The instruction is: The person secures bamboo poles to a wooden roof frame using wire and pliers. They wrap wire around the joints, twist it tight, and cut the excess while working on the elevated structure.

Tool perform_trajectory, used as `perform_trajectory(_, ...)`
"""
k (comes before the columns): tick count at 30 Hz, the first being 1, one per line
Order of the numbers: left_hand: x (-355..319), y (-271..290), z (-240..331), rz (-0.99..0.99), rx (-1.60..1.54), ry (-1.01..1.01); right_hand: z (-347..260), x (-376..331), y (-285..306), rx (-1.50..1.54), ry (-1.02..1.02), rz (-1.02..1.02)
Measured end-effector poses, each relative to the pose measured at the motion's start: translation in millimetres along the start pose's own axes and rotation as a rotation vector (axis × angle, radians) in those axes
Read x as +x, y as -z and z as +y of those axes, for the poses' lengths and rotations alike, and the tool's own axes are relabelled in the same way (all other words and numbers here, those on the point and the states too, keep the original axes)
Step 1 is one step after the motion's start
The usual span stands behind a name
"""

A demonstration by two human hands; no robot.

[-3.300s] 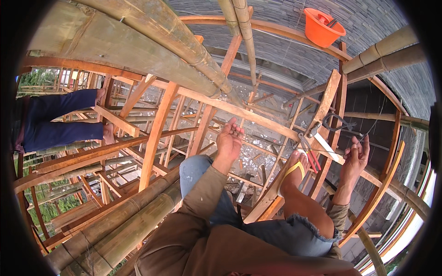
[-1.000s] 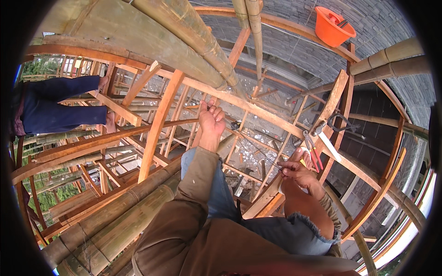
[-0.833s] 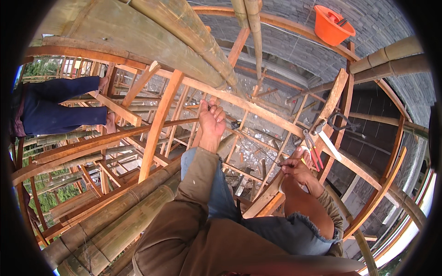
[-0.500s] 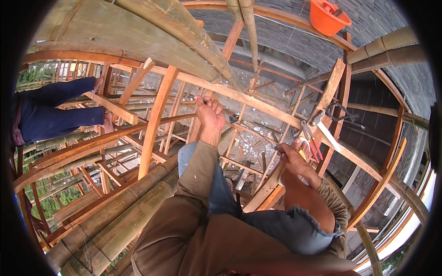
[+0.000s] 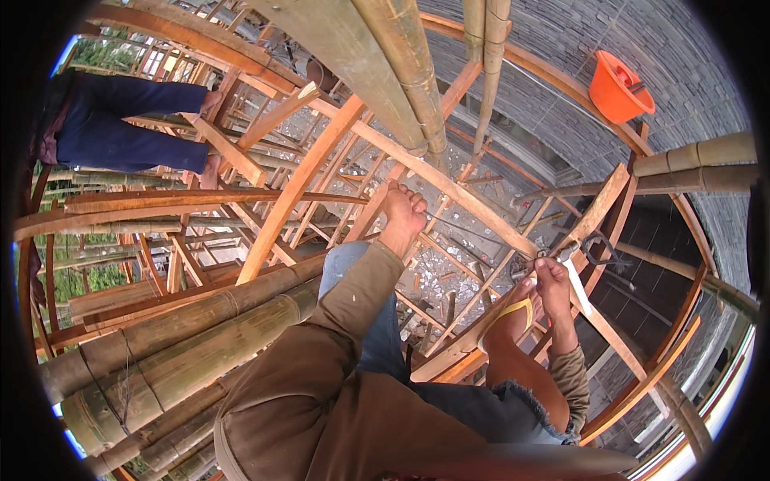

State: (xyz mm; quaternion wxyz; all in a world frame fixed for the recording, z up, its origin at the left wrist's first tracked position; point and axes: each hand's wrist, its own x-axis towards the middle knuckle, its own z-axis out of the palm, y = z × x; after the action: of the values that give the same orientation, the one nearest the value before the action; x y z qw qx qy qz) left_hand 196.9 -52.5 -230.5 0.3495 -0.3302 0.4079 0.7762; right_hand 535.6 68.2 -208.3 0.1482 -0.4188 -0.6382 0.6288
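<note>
- evidently, the thin dark strand of wire (image 5: 473, 230) is held between both hands, well apart, probably so that it runs nearly straight; it passes over the pale, scattered rubble (image 5: 449, 276).
- the left hand (image 5: 407, 212) is curled into a fist, fingers folded to the palm, gripping one stretch of strand; what lies inside is hidden.
- the right hand (image 5: 553, 279) pinches the other stretch, thumb and fingertips pressed together; the exact tip is too small to tell.
- the hammer with a straight white handle (image 5: 577, 289) lies just beside the right hand, likely for easy reach, near a black looped coil (image 5: 597, 248).
- a yellow-strapped sandal (image 5: 525, 309) seems planted on timber for balance.
</note>
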Motion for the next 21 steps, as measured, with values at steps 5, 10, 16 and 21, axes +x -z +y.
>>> perform_trajectory(5,-20,-17,-2,-0.09,0.025,-0.111,20,-6,-25,-0.947,0.15,-0.333)
perform_trajectory(10,-17,-17,21,-0.094,0.098,-0.179,0,-24,-17,0.3,-0.201,-0.847)
perform_trajectory(16,-13,-11,28,-0.099,0.065,-0.157,-3,-11,-14,0.638,-0.466,-0.338)
perform_trajectory(21,-22,-17,15,-0.271,0.061,-0.255,11,-11,-23,-0.167,0.05,-0.245)
